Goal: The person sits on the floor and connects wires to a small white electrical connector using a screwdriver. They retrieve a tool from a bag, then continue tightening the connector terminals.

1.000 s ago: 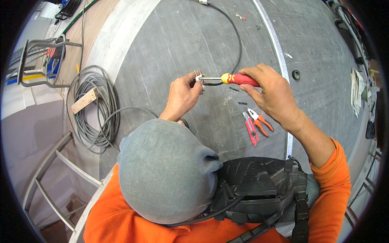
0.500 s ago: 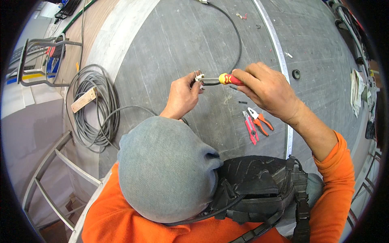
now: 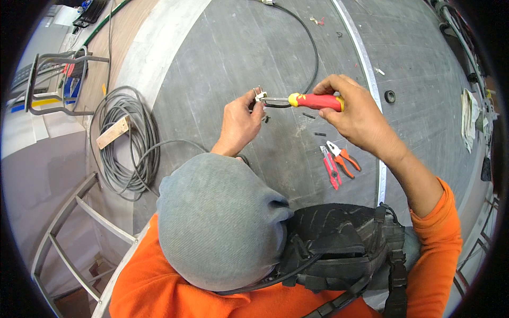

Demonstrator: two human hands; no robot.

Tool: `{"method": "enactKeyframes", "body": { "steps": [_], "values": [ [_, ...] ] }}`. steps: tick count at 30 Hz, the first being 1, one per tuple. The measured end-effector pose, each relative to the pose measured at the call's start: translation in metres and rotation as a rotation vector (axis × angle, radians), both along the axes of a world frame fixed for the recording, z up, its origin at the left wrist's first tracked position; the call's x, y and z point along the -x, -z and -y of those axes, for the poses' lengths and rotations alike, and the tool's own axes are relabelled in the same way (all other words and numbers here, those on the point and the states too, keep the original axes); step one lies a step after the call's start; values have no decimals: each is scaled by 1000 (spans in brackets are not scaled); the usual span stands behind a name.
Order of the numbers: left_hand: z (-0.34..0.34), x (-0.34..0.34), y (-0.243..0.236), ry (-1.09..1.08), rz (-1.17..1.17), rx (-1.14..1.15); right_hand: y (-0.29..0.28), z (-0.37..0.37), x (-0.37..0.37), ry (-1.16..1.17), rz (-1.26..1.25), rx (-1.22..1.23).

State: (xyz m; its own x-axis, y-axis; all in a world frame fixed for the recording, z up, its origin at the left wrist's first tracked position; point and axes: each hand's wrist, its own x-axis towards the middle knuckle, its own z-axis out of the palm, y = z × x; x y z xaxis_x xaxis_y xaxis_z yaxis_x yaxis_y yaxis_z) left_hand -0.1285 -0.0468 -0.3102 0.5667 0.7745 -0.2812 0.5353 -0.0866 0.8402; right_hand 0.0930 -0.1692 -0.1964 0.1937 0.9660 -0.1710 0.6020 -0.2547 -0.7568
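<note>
My left hand (image 3: 239,121) pinches a small white plug insert (image 3: 261,96) with metal prongs between thumb and fingers. A black cable (image 3: 313,47) runs from near it and curves up toward the top of the view. My right hand (image 3: 356,112) holds a screwdriver (image 3: 317,101) with a red and yellow handle, the thumb below it and the fingers curled above. The screwdriver lies almost level, its shaft pointing left and its tip at the plug insert. My left fingers partly hide the insert, so the exact contact of the tip cannot be made out.
Orange-handled pliers (image 3: 345,159) and a red utility knife (image 3: 331,168) lie on the grey floor (image 3: 212,47). A coil of grey cable (image 3: 127,143) sits at left near a metal frame (image 3: 58,230). A roll of black tape (image 3: 389,96) is beyond a pale floor strip (image 3: 366,63).
My right hand has slid back along the screwdriver toward the handle's end and loosened, baring more of the handle. My left hand keeps the plug insert in nearly the same place.
</note>
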Motion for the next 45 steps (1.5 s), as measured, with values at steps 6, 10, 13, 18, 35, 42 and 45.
{"method": "enactKeyframes", "body": {
  "steps": [6,10,13,18,35,42,45],
  "values": [
    [2,0,-6,-45,20,67,1,4,1,-119,305,-173],
    [2,1,-4,-24,27,44,-19,-13,11,35,276,190],
    [2,3,-1,-2,6,61,0,-11,5,33,201,0],
    [1,2,3,-29,34,159,6,-20,-2,-102,134,-175],
    [4,1,11,-81,113,262,-7,-37,12,-49,219,-25],
    [0,2,20,-111,146,299,-4,-42,4,-128,312,-290],
    [1,2,21,-91,137,298,-14,-49,8,-135,310,-170]
  ]
}}
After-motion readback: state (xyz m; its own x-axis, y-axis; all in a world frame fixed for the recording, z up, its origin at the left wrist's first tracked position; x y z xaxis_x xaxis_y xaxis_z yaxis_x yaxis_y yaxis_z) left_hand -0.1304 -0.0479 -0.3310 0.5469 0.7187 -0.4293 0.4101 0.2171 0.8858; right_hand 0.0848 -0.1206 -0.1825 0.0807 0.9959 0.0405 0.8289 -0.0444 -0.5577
